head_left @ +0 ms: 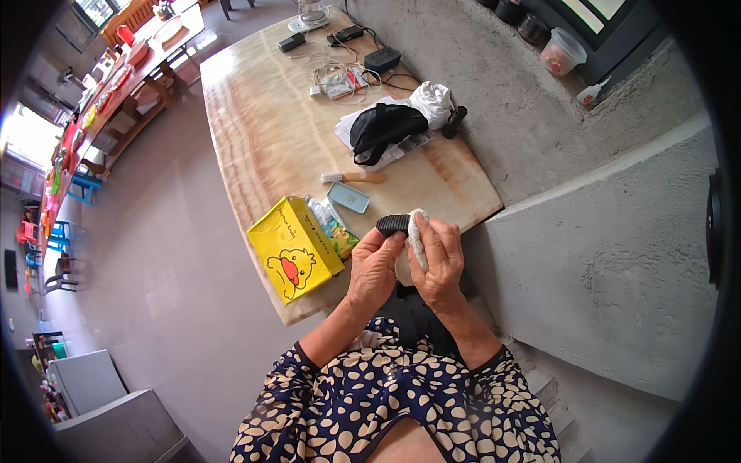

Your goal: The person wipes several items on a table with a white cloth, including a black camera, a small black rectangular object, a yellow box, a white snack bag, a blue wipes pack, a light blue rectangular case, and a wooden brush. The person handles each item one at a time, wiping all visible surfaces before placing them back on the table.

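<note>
My left hand (pixel 372 272) is closed round the lower end of a small black ribbed piece (pixel 393 224); its kind is not clear. My right hand (pixel 438 262) grips a white cloth (pixel 418 220), pressed against the right side of that piece. Both hands meet just off the table's near right edge. Below the fingers a beige surface shows between the hands, too covered to name. Near my left hand stand a yellow box (pixel 297 251) with a duck picture and a colourful plastic packet (pixel 333 228). Beyond lie a light blue phone-shaped case (pixel 349 197) and a wooden-handled brush (pixel 363 177).
The marble-patterned table (pixel 262 139) carries a black bag (pixel 386 130), a white bundle (pixel 432 104), a black power adapter (pixel 382 59) and tangled cables farther back. To the right rises a rough grey concrete wall (pixel 594 262). A long cluttered table (pixel 116 100) stands far left.
</note>
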A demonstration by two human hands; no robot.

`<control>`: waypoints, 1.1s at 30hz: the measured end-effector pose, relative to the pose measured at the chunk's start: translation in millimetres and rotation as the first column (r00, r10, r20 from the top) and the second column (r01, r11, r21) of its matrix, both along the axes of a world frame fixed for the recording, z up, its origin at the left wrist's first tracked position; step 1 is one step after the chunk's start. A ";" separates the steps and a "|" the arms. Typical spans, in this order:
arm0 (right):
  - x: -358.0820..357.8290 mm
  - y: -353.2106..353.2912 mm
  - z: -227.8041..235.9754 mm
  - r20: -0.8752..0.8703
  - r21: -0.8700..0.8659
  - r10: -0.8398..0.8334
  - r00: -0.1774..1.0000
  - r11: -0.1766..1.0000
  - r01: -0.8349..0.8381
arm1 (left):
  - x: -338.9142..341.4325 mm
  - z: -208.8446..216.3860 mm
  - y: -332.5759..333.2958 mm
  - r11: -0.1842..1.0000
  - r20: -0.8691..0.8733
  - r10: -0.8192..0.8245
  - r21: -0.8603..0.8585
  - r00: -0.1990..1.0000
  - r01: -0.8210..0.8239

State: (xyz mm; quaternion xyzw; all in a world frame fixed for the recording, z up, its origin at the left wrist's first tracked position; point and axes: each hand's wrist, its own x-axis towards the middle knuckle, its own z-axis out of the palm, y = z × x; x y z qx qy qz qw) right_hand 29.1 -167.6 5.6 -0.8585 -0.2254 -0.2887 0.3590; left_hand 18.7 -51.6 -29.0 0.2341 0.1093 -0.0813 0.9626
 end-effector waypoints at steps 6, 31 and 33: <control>1.4 -3.7 -3.2 0.103 0.111 -0.012 0.995 0.994 0.000 | -1.2 6.8 -7.9 0.997 -0.033 -0.003 -0.074 0.999 0.000; 3.7 -15.4 1.8 -0.192 0.351 0.217 0.957 0.926 -0.140 | 2.4 20.9 12.0 0.985 0.034 -0.166 -0.051 0.986 0.168; 3.3 -22.8 4.0 -0.241 0.319 0.274 0.931 0.929 -0.190 | 4.7 9.9 16.3 0.974 0.074 -0.194 -0.106 0.978 0.201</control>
